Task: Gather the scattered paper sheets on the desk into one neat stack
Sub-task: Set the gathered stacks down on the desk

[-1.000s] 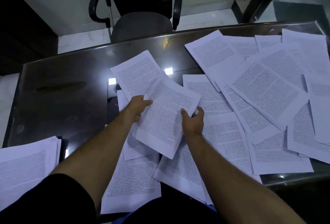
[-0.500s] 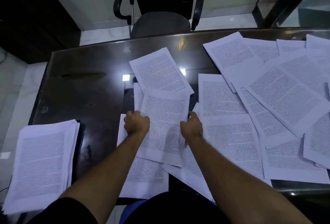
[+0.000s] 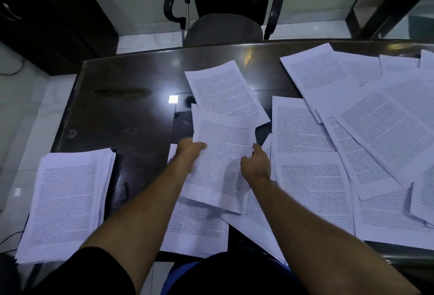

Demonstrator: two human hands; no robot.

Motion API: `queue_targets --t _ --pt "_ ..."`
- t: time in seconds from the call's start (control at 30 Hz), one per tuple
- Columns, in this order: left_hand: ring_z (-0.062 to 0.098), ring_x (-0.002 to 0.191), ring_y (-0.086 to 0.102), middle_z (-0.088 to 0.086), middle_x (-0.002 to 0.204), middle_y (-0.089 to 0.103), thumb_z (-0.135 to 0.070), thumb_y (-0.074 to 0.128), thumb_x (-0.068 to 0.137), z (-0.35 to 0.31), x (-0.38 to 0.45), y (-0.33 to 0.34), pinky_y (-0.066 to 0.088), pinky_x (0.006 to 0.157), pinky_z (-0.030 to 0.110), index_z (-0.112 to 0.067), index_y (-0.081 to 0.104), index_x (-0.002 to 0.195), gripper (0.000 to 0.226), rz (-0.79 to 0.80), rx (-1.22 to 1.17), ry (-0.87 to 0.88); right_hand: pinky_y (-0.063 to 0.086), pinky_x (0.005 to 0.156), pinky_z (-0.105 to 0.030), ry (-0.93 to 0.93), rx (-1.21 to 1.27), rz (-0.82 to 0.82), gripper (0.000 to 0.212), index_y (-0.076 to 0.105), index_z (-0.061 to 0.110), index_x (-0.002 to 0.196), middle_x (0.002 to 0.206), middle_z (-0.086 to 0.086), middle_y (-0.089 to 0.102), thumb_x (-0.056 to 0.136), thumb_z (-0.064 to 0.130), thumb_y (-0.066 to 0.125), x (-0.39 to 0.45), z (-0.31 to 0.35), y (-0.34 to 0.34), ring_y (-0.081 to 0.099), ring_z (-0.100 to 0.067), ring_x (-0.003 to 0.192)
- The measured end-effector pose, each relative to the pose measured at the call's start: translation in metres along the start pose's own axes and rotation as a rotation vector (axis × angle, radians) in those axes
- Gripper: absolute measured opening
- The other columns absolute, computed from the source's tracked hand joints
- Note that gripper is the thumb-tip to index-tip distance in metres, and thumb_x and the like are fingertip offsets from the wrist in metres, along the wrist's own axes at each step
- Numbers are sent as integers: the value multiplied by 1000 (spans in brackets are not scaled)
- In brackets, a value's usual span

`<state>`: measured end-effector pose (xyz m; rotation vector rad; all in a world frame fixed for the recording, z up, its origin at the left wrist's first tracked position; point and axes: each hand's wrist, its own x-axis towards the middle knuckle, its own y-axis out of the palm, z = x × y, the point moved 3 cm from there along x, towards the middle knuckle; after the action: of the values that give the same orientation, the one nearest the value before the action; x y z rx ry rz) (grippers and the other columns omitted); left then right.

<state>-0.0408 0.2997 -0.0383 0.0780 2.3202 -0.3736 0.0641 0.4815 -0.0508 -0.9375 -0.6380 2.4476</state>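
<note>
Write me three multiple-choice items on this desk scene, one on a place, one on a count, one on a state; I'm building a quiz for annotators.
1. Where does the stack lie?
A. at the desk's left near corner
B. on the chair
C. at the desk's far right

2. How many hands grip the held sheet?
A. none
B. one
C. two

3. How do the sheets at right lie?
A. squared in one pile
B. scattered and overlapping
C. rolled up

Answers: 1 A, the stack sits on the desk at its left near corner. 2 C, the left hand and the right hand each grip a side edge. 3 B, they lie askew across one another.
</note>
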Motion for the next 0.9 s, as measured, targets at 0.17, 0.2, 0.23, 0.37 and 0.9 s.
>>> queue_targets --t 0.17,0.2,0.23,0.37,0.9 --pt "31 79 67 15 97 70 -6 67 88 0 -7 -24 56 70 37 3 66 108 22 67 -72 -114 49 96 -48 -58 -160 -62 52 51 16 138 134 -12 50 90 33 62 -2 12 5 51 -33 122" --pt "30 79 66 16 97 69 -4 65 90 0 -11 -30 55 68 35 3 66 106 18 79 -94 -118 49 97 -47 -67 -168 -65 52 53 17 137 136 -11 50 90 35 63 -4 15 7 50 -32 123" --pt "29 79 66 17 98 69 -1 63 90 -2 -15 -37 55 67 35 2 66 103 13 93 -114 -110 49 96 -46 -80 -169 -61 51 54 18 136 137 -10 51 89 37 64 -4 17 11 50 -31 122" --pt "31 85 70 19 109 71 5 61 86 -12 -22 -60 57 72 37 -3 67 102 19 153 -151 -19 51 90 -38 -104 8 107 45 56 16 130 127 -5 61 90 35 64 -2 25 22 60 -27 110" --pt "26 73 64 17 93 67 -17 63 84 -50 -61 -137 53 66 34 2 60 119 40 286 -60 -153 51 100 -41 289 1169 425 57 65 22 128 118 -4 72 91 64 52 -13 68 39 66 -25 113"
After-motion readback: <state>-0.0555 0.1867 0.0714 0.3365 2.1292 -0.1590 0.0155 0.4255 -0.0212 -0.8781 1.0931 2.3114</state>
